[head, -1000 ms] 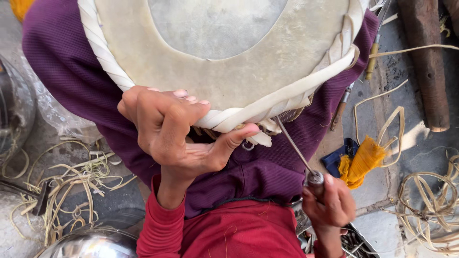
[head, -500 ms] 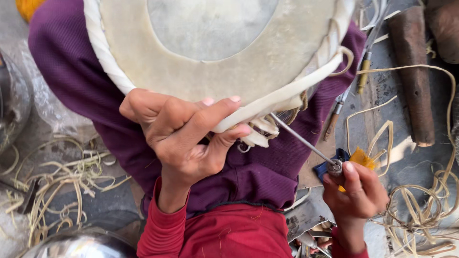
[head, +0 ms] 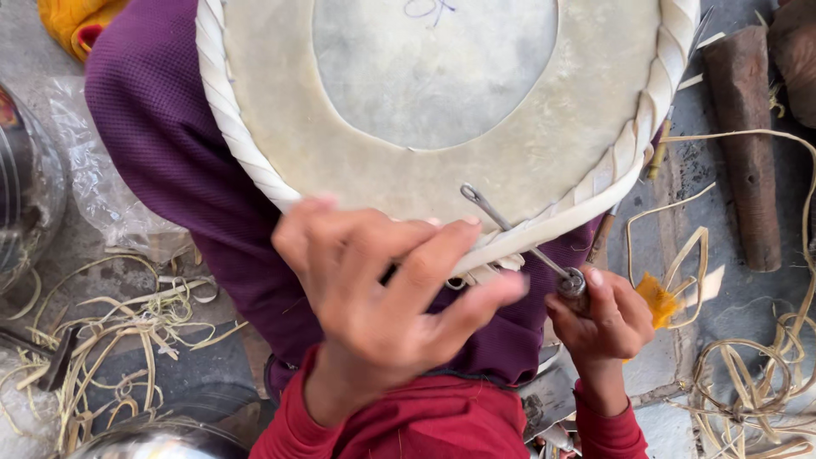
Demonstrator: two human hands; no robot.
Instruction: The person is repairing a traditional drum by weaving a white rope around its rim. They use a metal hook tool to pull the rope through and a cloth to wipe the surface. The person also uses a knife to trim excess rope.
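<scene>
Rawhide, pale and taut, covers the round drum head (head: 433,93) lying across the person's purple-clad lap, with a twisted white braid (head: 234,144) running round its rim. In the head view, the left hand (head: 382,306) curls over the near edge, fingers closed on the braid and thumb pressing the rim. The right hand (head: 608,319) is closed round the handle of a metal awl (head: 518,234), whose hooked tip pokes up through the braid onto the skin. Loose hide strips (head: 119,331) lie on the floor, and a wooden peg (head: 748,144) lies to the right. The skin looks stiff yet puncturable, so the thick braided rim seems the safest place to grip.
</scene>
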